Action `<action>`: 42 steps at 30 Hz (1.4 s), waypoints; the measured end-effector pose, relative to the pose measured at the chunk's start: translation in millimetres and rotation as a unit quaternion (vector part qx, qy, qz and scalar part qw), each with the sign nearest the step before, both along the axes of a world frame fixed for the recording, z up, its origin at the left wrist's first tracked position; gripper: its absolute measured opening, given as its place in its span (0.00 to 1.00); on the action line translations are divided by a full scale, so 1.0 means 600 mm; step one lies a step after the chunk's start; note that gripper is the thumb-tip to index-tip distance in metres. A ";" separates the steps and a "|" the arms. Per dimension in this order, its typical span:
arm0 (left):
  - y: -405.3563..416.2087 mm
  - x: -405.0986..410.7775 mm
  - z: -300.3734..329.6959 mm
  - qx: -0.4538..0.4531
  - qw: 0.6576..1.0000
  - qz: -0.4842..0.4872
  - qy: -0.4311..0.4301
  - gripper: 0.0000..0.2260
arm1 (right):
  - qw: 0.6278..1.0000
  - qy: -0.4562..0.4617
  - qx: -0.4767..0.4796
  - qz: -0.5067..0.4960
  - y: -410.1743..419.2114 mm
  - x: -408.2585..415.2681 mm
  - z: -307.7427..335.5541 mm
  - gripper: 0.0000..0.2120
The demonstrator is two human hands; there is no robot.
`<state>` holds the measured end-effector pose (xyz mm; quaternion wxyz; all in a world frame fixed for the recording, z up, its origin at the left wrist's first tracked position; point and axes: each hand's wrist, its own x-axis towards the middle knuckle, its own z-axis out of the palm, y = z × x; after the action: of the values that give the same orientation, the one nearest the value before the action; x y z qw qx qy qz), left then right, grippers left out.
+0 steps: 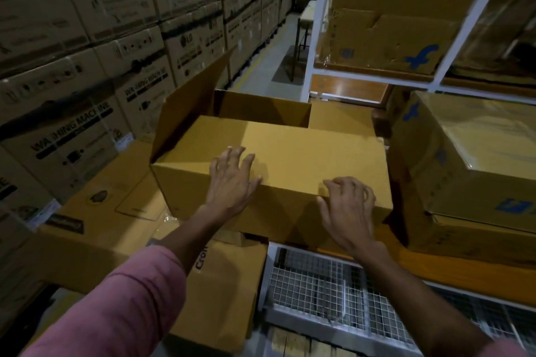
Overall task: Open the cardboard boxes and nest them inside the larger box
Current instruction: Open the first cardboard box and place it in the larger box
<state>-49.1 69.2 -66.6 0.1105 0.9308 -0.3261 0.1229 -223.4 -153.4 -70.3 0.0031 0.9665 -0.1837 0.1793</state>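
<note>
A plain brown cardboard box sits in front of me with its near flap folded flat over the top. Its left flap stands up and the far flap is raised behind. My left hand lies flat on the near flap at the box's front edge, fingers spread. My right hand rests on the front edge further right, fingers curled over the corner of the flap. Neither hand lifts anything. The inside of the box is hidden by the flap.
Stacked washing machine cartons form a wall on the left. A plastic-wrapped carton stands right of the box. A white shelf frame holds more cartons above. Flat cartons lie at lower left, a wire mesh cage below.
</note>
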 end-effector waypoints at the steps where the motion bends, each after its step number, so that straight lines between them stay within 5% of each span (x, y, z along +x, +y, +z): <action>1: -0.005 0.006 -0.003 0.003 1.000 -0.003 0.011 0.26 | 1.000 0.006 0.008 0.007 -0.001 0.012 0.002 0.18; 13: -0.012 0.066 0.021 0.002 0.997 -0.039 0.072 0.17 | 0.993 0.043 0.088 0.063 0.055 0.177 0.031 0.18; 20: 0.062 0.172 0.035 0.152 0.987 0.052 -0.011 0.31 | 0.988 0.045 0.114 0.091 0.096 0.250 0.023 0.20; 26: 0.093 0.219 0.013 0.074 0.987 0.062 0.132 0.33 | 0.988 0.047 0.107 0.097 0.091 0.258 0.011 0.20; 33: 0.096 0.251 0.015 0.095 0.988 0.093 0.084 0.33 | 0.986 0.054 0.124 0.094 0.083 0.269 0.010 0.20; 42: 0.112 0.273 0.001 0.074 0.984 0.096 0.129 0.32 | 0.979 0.115 0.120 0.118 0.067 0.311 0.009 0.26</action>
<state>114.7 136.4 -66.1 0.0707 0.9713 -0.2268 -0.0127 -36.5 -113.5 -64.9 -0.1131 0.9888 -0.0871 0.0431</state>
